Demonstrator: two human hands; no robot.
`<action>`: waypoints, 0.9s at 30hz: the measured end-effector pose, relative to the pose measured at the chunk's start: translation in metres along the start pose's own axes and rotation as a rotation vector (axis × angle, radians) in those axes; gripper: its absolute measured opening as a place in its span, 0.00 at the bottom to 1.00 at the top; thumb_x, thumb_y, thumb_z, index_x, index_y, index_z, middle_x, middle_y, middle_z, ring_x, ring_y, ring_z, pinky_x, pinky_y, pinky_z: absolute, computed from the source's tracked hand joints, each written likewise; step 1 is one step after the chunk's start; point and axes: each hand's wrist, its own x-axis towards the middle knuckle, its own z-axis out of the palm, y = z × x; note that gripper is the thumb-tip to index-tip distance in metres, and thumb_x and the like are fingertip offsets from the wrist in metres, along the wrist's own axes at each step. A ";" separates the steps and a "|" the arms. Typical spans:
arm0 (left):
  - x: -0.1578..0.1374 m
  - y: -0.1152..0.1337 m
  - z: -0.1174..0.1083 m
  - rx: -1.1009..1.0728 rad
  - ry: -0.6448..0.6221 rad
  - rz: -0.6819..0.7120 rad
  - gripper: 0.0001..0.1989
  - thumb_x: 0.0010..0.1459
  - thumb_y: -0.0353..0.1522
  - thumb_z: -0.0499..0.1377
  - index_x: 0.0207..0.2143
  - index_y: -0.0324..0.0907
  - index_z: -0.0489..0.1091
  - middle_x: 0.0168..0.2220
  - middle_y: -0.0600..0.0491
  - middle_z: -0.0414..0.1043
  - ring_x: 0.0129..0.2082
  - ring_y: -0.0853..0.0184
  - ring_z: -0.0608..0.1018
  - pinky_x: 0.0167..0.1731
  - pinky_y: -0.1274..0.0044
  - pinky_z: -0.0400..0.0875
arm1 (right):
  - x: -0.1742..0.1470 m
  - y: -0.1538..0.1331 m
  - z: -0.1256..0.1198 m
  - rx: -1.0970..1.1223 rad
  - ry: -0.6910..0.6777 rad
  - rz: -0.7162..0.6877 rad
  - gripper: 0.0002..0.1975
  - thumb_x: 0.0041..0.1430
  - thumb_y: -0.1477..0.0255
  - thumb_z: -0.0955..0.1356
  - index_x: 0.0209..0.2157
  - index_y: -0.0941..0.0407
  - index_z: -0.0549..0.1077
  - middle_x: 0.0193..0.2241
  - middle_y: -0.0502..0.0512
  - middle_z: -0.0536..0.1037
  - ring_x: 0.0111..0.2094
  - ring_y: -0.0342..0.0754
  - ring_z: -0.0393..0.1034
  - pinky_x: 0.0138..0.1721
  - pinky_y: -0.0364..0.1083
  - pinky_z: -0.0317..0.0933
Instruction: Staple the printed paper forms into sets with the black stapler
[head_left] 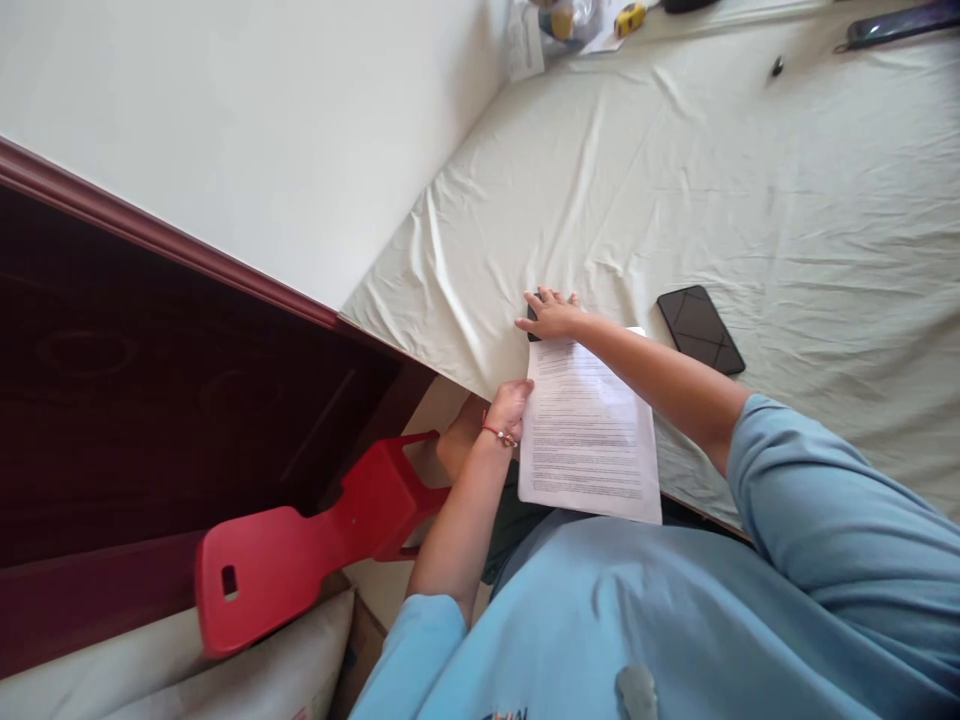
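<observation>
Printed sheets of paper (589, 430) lie at the near edge of the cloth-covered surface, their lower part extending toward my body. My left hand (511, 408) is closed on their left edge, thumb on top; a red string bracelet circles that wrist. At the top edge of the paper, my right hand (553, 316) lies flat with its fingers spread. Under it is a dark object (533, 312), mostly covered, so its kind cannot be made out. A black smartphone (701, 330) rests to the right of my right forearm.
A pale wrinkled cloth (720, 190) covers the surface. At its far side are a yellow tape measure (629, 19), a small black item (778, 66) and a dark elongated case (900, 25). A red plastic chair (262, 570) stands at the left, near dark wood panelling (150, 380).
</observation>
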 end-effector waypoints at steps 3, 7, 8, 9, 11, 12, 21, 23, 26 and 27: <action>-0.003 -0.003 0.004 0.006 0.004 0.006 0.09 0.45 0.33 0.66 0.24 0.38 0.70 0.22 0.52 0.72 0.26 0.64 0.76 0.31 0.75 0.68 | -0.003 0.002 0.001 -0.017 -0.008 -0.011 0.42 0.66 0.48 0.58 0.74 0.52 0.46 0.75 0.63 0.41 0.75 0.66 0.34 0.69 0.74 0.27; -0.005 -0.006 0.008 0.013 0.044 0.000 0.08 0.47 0.32 0.66 0.25 0.38 0.69 0.20 0.54 0.70 0.26 0.63 0.77 0.32 0.74 0.70 | -0.011 0.007 0.010 -0.051 0.045 -0.066 0.41 0.68 0.50 0.57 0.74 0.54 0.46 0.75 0.64 0.41 0.75 0.64 0.33 0.69 0.74 0.24; -0.006 -0.007 0.009 0.014 0.056 0.000 0.08 0.48 0.32 0.65 0.25 0.39 0.69 0.20 0.54 0.70 0.26 0.63 0.77 0.32 0.74 0.70 | -0.013 0.008 0.013 -0.062 0.087 -0.085 0.40 0.68 0.51 0.57 0.74 0.55 0.47 0.75 0.65 0.42 0.75 0.64 0.33 0.69 0.74 0.23; -0.006 -0.008 0.010 0.016 0.067 -0.001 0.07 0.48 0.32 0.64 0.25 0.39 0.69 0.20 0.54 0.70 0.26 0.63 0.77 0.32 0.74 0.70 | -0.016 0.009 0.016 -0.076 0.131 -0.101 0.39 0.68 0.52 0.57 0.74 0.57 0.48 0.75 0.66 0.42 0.75 0.63 0.33 0.69 0.74 0.22; -0.008 -0.008 0.014 0.020 0.083 0.002 0.06 0.49 0.31 0.63 0.25 0.39 0.69 0.20 0.55 0.69 0.27 0.63 0.77 0.33 0.74 0.70 | -0.019 0.009 0.020 -0.098 0.189 -0.120 0.38 0.69 0.54 0.57 0.73 0.59 0.50 0.74 0.69 0.44 0.75 0.63 0.35 0.69 0.73 0.22; -0.010 -0.007 0.016 0.023 0.088 0.005 0.05 0.49 0.30 0.62 0.25 0.39 0.69 0.20 0.54 0.70 0.28 0.63 0.77 0.34 0.74 0.71 | -0.021 0.009 0.021 -0.105 0.194 -0.122 0.38 0.69 0.55 0.58 0.73 0.60 0.50 0.74 0.70 0.45 0.75 0.63 0.35 0.69 0.74 0.22; -0.031 -0.014 0.011 0.080 0.099 0.124 0.10 0.52 0.34 0.64 0.26 0.38 0.69 0.22 0.55 0.71 0.29 0.66 0.76 0.34 0.76 0.69 | -0.049 0.010 0.000 0.073 0.317 -0.122 0.36 0.70 0.53 0.57 0.71 0.59 0.54 0.74 0.65 0.48 0.74 0.61 0.41 0.71 0.69 0.31; -0.041 -0.025 0.004 0.057 0.078 0.155 0.13 0.52 0.38 0.66 0.28 0.37 0.70 0.25 0.53 0.73 0.30 0.66 0.76 0.35 0.76 0.70 | -0.078 0.023 -0.002 0.105 0.466 -0.160 0.34 0.70 0.56 0.58 0.69 0.60 0.58 0.72 0.66 0.55 0.72 0.59 0.49 0.72 0.61 0.41; -0.055 -0.043 -0.004 -0.011 0.027 0.250 0.20 0.51 0.45 0.68 0.33 0.37 0.72 0.30 0.52 0.76 0.32 0.66 0.77 0.36 0.76 0.70 | -0.137 0.051 0.004 0.157 0.615 -0.084 0.31 0.70 0.60 0.58 0.67 0.63 0.60 0.67 0.70 0.64 0.68 0.60 0.57 0.69 0.60 0.50; -0.060 -0.048 -0.006 -0.034 0.028 0.281 0.21 0.52 0.46 0.68 0.35 0.37 0.73 0.32 0.51 0.77 0.33 0.66 0.78 0.38 0.76 0.71 | -0.157 0.060 0.008 0.186 0.615 -0.049 0.32 0.69 0.59 0.59 0.67 0.63 0.60 0.65 0.70 0.67 0.66 0.61 0.60 0.67 0.61 0.54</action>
